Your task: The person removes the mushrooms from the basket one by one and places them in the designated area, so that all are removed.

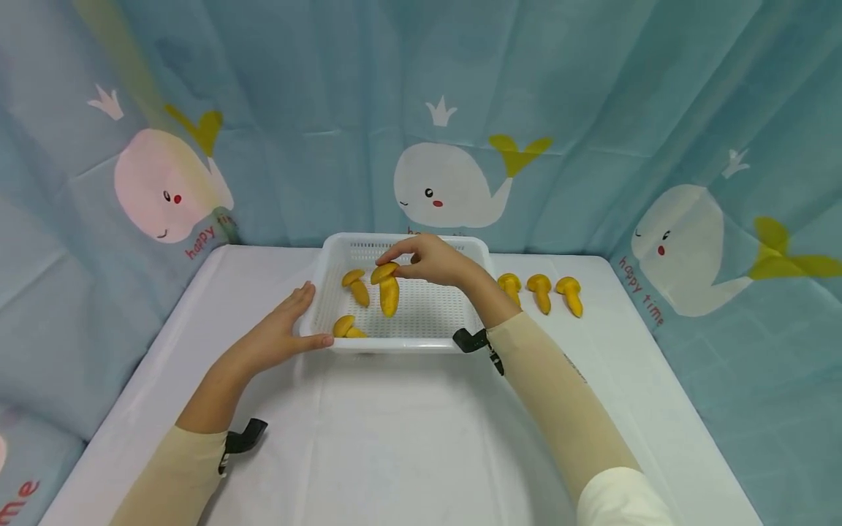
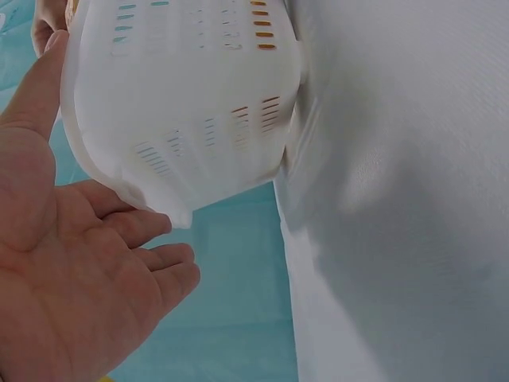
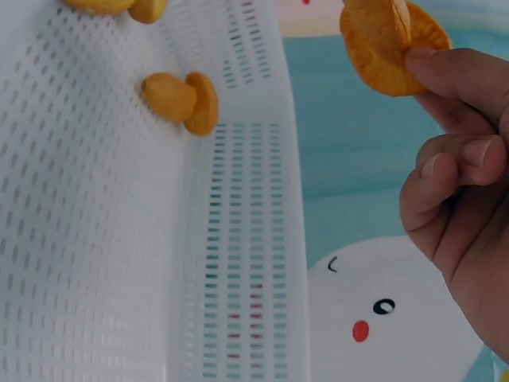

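My right hand (image 1: 427, 259) pinches a yellow toy mushroom (image 1: 389, 298) by its cap, over the white plastic basket (image 1: 408, 344). The stem hangs downward; in the right wrist view, thumb and fingertips meet the edge of the orange-looking cap (image 3: 366, 68). Inside the basket two more mushrooms lie on the left side, one toward the back (image 1: 358, 291) and one in the front corner (image 1: 346, 327). My left hand (image 1: 279, 332) rests against the basket's front left corner, its thumb at the front rim and its fingers extended along the left side.
Three yellow mushrooms stand in a row right of the basket, the nearest one (image 1: 509, 286) partly behind my right forearm. A white cloth covers the table (image 1: 395, 438). Blue curtains (image 1: 316, 146) with whale prints enclose the back and sides.
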### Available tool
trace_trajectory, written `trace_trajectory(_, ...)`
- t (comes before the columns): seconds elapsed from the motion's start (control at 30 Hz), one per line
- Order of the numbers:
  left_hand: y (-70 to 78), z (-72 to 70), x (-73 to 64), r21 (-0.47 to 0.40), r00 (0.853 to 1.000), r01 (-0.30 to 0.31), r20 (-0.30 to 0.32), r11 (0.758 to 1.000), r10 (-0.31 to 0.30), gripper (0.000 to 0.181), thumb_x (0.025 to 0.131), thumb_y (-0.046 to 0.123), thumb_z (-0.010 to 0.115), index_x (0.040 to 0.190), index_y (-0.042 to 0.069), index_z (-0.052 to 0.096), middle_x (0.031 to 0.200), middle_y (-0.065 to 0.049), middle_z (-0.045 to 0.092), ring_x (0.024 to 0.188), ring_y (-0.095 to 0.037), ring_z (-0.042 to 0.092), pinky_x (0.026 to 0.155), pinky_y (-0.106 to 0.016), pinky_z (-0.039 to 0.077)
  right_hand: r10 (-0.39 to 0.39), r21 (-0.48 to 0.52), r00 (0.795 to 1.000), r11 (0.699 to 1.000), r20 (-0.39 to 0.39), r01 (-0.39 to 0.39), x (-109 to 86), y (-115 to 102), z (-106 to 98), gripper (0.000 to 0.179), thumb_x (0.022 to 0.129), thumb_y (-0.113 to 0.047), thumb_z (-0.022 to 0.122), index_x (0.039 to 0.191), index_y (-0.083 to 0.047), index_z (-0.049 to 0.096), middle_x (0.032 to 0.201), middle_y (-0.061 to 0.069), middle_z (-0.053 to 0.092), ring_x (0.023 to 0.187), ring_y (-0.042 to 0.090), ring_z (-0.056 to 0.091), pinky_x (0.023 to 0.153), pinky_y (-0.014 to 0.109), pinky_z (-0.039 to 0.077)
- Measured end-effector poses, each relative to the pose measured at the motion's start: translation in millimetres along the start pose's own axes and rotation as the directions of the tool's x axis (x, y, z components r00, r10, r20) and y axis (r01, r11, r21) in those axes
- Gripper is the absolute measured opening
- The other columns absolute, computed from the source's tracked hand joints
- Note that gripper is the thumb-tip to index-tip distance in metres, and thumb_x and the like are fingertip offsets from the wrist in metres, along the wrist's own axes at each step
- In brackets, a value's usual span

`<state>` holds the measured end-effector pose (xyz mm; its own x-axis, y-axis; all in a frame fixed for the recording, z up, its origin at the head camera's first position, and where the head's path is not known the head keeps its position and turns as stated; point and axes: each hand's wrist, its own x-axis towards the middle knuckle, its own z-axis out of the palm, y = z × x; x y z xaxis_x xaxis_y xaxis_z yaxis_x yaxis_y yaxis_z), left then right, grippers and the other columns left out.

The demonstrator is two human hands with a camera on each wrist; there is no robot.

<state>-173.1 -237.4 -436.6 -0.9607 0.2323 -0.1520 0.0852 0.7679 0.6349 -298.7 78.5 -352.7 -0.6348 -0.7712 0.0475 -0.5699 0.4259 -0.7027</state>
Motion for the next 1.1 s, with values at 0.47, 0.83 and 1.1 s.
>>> trace_trajectory(0.47, -4.8, 2.0, -8.5, -0.019, 1.0, -0.011, 0.0, 1.0, 0.011, 0.124, 0.083, 0.064, 0.076, 0.165, 0.014, -0.002, 0.173, -0.011, -0.006, 0.158, -0.043, -0.003, 0.115, -0.076, 0.015, -0.044, 0.065, 0.989, 0.996, -0.142, 0.054, -67.3, 9.6, -15.0, 0.03, 0.098, -0.01, 0.069, 0.126, -0.018, 0.075, 0.127, -0.004, 0.073, 0.055, 0.021, 0.039, 0.055, 0.025, 0.038)
trace_trajectory(0.83, -2.9, -0.5, -6.3, -0.017, 1.0, -0.009, 0.011, 1.0, 0.009, 0.125, 0.082, 0.068, 0.074, 0.165, 0.017, -0.004, 0.173, -0.012, -0.006, 0.158, -0.043, -0.003, 0.114, -0.078, 0.015, -0.031, 0.134, 0.967, 0.989, -0.253, 0.067, -120.7, 22.8, -23.9, 0.031, 0.098, -0.007, 0.069, 0.127, -0.016, 0.074, 0.127, -0.001, 0.072, 0.057, 0.02, 0.038, 0.053, 0.023, 0.034)
trace_trajectory(1.1, 3.3, -2.0, -1.0, -0.015, 1.0, -0.009, 0.021, 1.0, 0.009, 0.124, 0.083, 0.064, 0.075, 0.165, 0.018, -0.005, 0.173, -0.01, -0.007, 0.158, -0.043, -0.004, 0.115, -0.077, 0.014, -0.061, 0.118, 0.932, 0.987, -0.357, 0.109, -158.4, 33.4, -27.9, 0.032, 0.097, -0.006, 0.07, 0.128, -0.014, 0.074, 0.126, 0.002, 0.073, 0.053, 0.019, 0.043, 0.047, 0.023, 0.038)
